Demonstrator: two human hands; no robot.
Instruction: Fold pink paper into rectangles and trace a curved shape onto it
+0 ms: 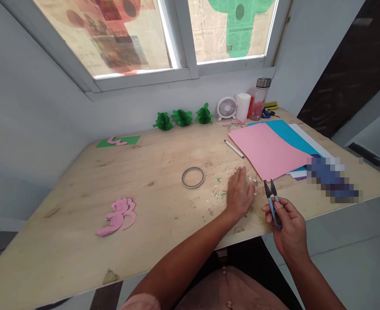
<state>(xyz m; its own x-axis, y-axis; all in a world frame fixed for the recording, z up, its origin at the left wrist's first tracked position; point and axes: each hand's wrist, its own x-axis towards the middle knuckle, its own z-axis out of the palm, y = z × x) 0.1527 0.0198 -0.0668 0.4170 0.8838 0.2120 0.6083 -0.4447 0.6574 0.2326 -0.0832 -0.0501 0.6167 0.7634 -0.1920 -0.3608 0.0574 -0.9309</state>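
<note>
Spans the frame's width as a pale wooden counter (160, 215); bears curled pink paper cutouts (119, 213) at lower left, a thin grey ring (193, 187) centrally, tiny green-and-white scraps (219, 179) right of centre, overlapping pink and blue sheets (267, 148) at right.

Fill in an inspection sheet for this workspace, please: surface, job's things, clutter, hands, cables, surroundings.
Surface: wooden table, with a darker patch at its front edge.
Job's things: snips, blades parted, tips by a corner of the pink paper; contact unclear.
Clutter: scraps around the left hand; ring, pen and pink cutouts lie loose.
Hands: left hand appears to rest among the scraps; right hand holds the snips.
Cables: pale cord by the fan.
Surroundings: papered window behind; pixelated patch at right unreadable.
</note>
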